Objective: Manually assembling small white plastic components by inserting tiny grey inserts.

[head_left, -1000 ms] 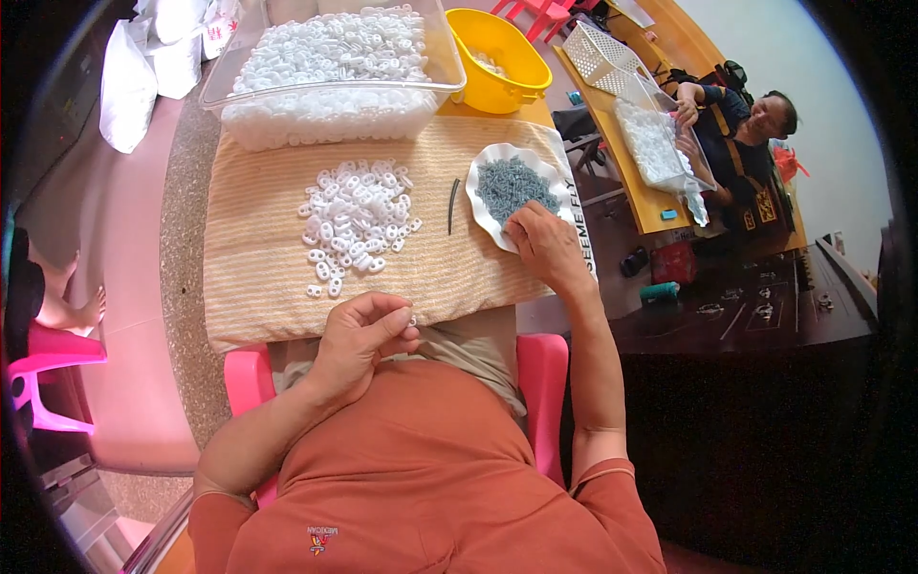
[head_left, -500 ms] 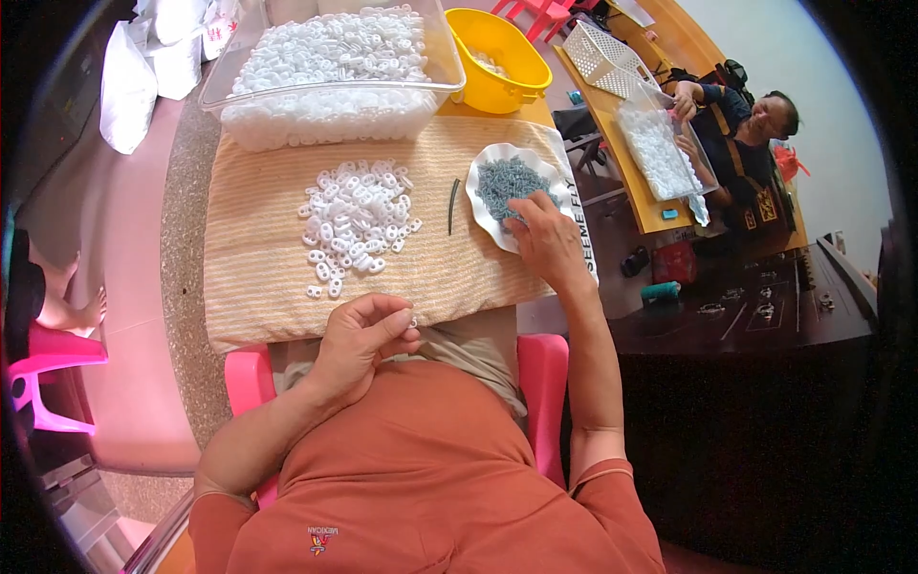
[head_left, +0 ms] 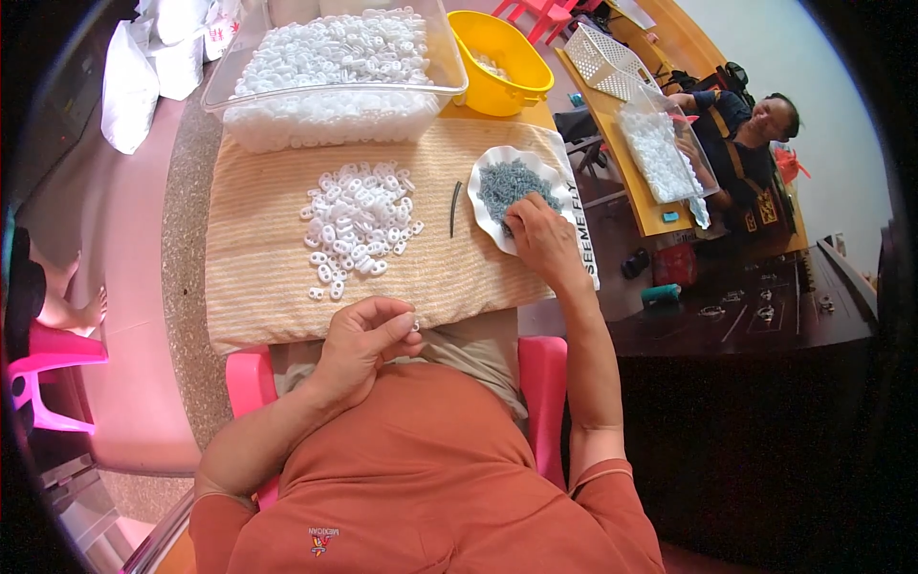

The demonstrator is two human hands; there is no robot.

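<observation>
Between thumb and forefinger, my left hand (head_left: 371, 335) pinches a small white two-hole plastic piece (head_left: 415, 326), mostly covered by the fingers, just off the near edge of the cloth. My right hand (head_left: 543, 234) reaches into a white wavy-rimmed plate (head_left: 480, 212) of small grey-blue pieces (head_left: 516, 184). Its fingertips are bunched down at the near side of that heap; whatever is between them is hidden. A loose pile of white two-hole pieces (head_left: 359, 220) lies on the striped cloth, left of the plate. One thin dark strip (head_left: 455, 209) rests between pile and plate.
At the back stands a clear tub (head_left: 335, 99) full of white pieces, beside a yellow basin (head_left: 502, 67). To the right, a co-worker (head_left: 741, 143) sits at another table with a clear box of white pieces (head_left: 660, 158). White bags (head_left: 129, 91) stand at far left.
My right hand has shifted slightly left and down into the grey-blue heap, its fingers drawing together. My left hand keeps its pinch in nearly the same place. The co-worker's raised hand has lowered.
</observation>
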